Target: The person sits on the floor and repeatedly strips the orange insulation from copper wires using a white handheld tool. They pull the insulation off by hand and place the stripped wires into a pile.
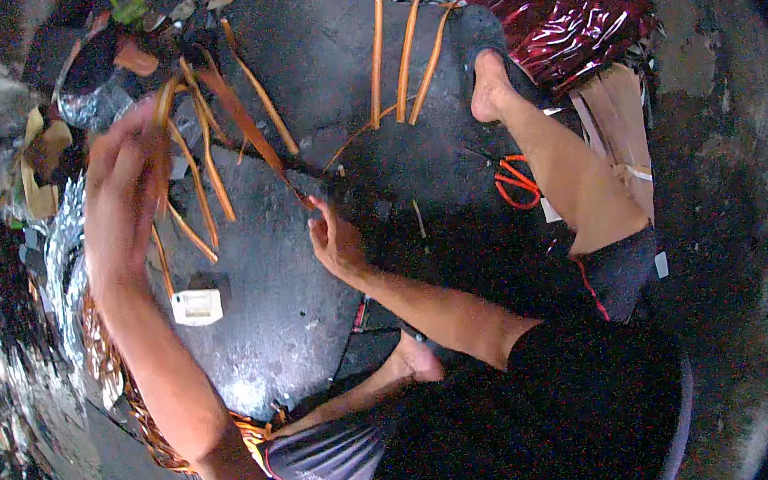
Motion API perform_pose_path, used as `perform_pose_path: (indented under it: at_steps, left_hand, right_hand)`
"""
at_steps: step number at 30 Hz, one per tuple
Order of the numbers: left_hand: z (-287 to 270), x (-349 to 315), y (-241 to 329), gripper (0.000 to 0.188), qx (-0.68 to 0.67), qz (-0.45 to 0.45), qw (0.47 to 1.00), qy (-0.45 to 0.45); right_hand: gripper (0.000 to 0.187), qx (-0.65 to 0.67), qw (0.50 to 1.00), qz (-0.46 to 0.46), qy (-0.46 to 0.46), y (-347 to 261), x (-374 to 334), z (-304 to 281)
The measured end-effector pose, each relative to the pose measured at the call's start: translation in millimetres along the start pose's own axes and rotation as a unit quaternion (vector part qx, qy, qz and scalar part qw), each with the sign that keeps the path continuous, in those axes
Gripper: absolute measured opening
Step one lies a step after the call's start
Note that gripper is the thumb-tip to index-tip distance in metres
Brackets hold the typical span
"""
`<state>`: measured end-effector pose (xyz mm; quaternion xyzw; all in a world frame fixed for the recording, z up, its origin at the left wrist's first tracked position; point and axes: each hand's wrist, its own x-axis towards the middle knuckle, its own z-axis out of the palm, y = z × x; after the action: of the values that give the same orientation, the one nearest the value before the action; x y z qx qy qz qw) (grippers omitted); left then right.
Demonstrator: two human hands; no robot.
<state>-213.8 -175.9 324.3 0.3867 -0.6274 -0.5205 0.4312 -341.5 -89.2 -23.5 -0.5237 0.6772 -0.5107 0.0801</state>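
At the left, my left hand (pixel 124 168) is blurred by motion, its fingers closed around a bent orange-brown strip (pixel 164 138) that blurs along with it. My right hand (pixel 337 242), near the middle, pinches the lower end of a long brown strip (pixel 243 112) between thumb and fingers. That strip slants up to the left; whether it joins the one in my left hand cannot be made out. Several narrow orange strips (pixel 201 182) lie beside my left hand on a dark grey board (pixel 259 331). Farther off, 3 more orange strips (pixel 405 60) lie side by side.
A small white box-shaped object (pixel 197 307) rests on the board. Orange-handled scissors (pixel 517 184) lie near my right leg. Shiny dark red sheeting (pixel 568 13) is piled at far right, with flat cardboard (pixel 614 114) below it. Crumpled silvery material (pixel 67 255) and mixed scraps line the left.
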Motion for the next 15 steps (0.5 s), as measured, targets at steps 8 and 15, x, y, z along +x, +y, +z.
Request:
perform_pose_path:
  at_steps: [8, 15]
  left_hand:
    - [135, 217, -1, 0.020, -0.100, 0.056, 0.987, -0.114]
    - [164, 318, -161, 0.029, 0.131, 0.222, 0.966, -0.019]
  right_hand:
    - [0.052, 0.010, 0.998, 0.061, -0.021, -13, 4, -1]
    - [0.056, 0.083, 0.982, 0.150, -0.081, -25, 3, 1]
